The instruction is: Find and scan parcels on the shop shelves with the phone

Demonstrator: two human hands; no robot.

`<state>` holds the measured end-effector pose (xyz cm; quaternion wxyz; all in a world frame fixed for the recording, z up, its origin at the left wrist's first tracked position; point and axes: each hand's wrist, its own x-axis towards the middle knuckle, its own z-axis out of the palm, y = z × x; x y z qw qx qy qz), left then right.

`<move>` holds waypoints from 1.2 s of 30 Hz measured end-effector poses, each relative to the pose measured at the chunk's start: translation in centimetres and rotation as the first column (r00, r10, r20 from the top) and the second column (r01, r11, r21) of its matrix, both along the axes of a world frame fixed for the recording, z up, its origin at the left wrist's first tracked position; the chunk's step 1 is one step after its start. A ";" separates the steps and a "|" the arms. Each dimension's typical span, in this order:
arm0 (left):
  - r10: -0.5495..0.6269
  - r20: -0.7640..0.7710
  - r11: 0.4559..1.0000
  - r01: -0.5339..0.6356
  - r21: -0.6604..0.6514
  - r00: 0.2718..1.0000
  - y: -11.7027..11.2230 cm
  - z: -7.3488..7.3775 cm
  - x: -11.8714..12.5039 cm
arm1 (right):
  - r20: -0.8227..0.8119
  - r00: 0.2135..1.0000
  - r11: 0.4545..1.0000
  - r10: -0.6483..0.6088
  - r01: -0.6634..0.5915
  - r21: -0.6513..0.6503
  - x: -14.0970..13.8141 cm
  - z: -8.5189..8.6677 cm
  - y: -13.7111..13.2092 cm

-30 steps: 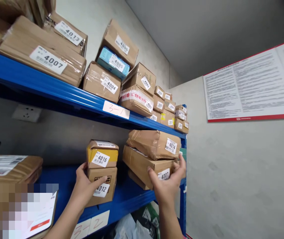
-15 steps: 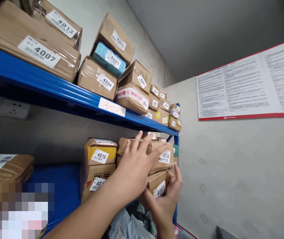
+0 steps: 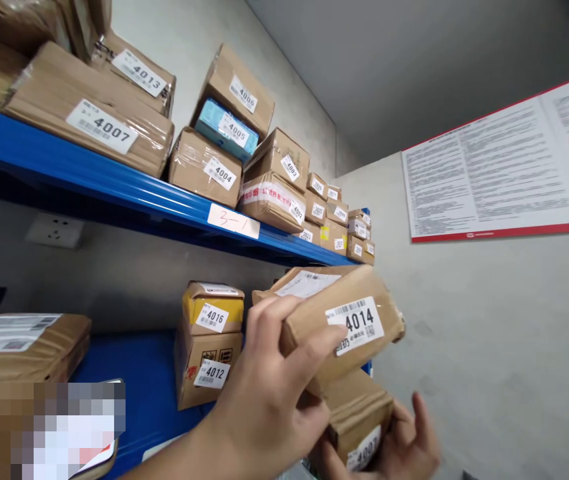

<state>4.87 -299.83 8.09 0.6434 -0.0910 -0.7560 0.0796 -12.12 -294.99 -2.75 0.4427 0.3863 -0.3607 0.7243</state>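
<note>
A brown cardboard box labelled 4014 [image 3: 364,340] is held up in front of the lower shelf by my left hand [image 3: 277,373], whose fingers and thumb grip its left end. Just below it is another brown box, labelled 4007 [image 3: 359,407], in my right hand [image 3: 409,440], which clasps it from underneath with fingers at its right side. The upper box sits tilted over the lower one; whether they touch is hidden. To the left of my left hand, a yellow-banded box labelled 4016 [image 3: 192,313] stands on a box labelled 4012 [image 3: 189,373].
Above runs a blue shelf edge [image 3: 154,213] lined with labelled boxes, including another 4007 [image 3: 39,100] and a blue 4005 [image 3: 209,117]. A phone, partly blurred out [image 3: 107,460], and a large brown parcel [image 3: 64,340] are at lower left. A notice board [image 3: 504,173] hangs on the right wall.
Both boxes have come nearer and away from the shelf, to the right. My left hand has gone from spread fingers over the 4014 box to gripping its end, and that box is now tilted.
</note>
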 end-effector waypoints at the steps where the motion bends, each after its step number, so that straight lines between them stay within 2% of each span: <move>1: 0.004 -0.071 1.000 -0.004 0.010 0.997 0.1 -0.4 0.8 | -0.009 1.000 1.000 -0.011 0.011 -0.009 -0.1 0.2 0.2; 4: 0.065 -0.218 0.998 -0.065 0.007 0.974 0.1 -1.3 3.5 | 0.002 1.000 0.997 -0.007 0.007 -0.071 0.5 1.7 0.4; 7: 0.148 -0.237 0.987 -0.157 -0.022 0.960 -1.1 -1.5 5.9 | 0.104 0.991 0.990 0.086 -0.073 -0.119 2.2 4.4 0.0; 10: 0.210 -0.162 0.964 -0.232 -0.129 0.964 -3.3 -0.5 7.5 | 0.159 0.975 0.981 0.157 -0.136 -0.139 3.3 6.6 -1.0; 12: 0.245 -0.086 0.936 -0.258 -0.238 0.966 -4.7 0.8 8.2 | 0.157 0.972 0.976 0.175 -0.151 -0.158 3.4 7.2 -1.7; 15: 0.269 0.045 0.903 -0.235 -0.360 0.962 -6.2 3.1 8.9 | 0.169 0.966 0.971 0.197 -0.169 -0.167 3.0 6.9 -2.5; 18: 0.274 0.133 0.888 -0.197 -0.416 0.953 -6.8 4.7 9.3 | 0.178 0.958 0.968 0.225 -0.199 -0.154 2.5 6.0 -2.8; 24: 0.334 0.250 0.875 -0.201 -0.440 0.909 -7.4 5.4 9.7 | 0.211 0.947 0.966 0.241 -0.212 -0.148 2.4 4.5 -2.4; 27: 0.382 0.232 0.852 -0.244 -0.462 0.895 -8.1 5.9 9.8 | 0.234 0.941 0.966 0.245 -0.216 -0.142 2.2 4.0 -2.4; 32: 0.446 0.251 0.858 -0.329 -0.396 0.859 -10.4 7.8 9.7 | 0.289 0.917 0.961 0.274 -0.248 -0.126 1.7 3.3 -2.7; 36: 0.486 0.301 0.863 -0.396 -0.314 0.820 -13.0 8.9 8.8 | 0.278 0.916 0.957 0.289 -0.263 -0.125 1.5 2.8 -3.3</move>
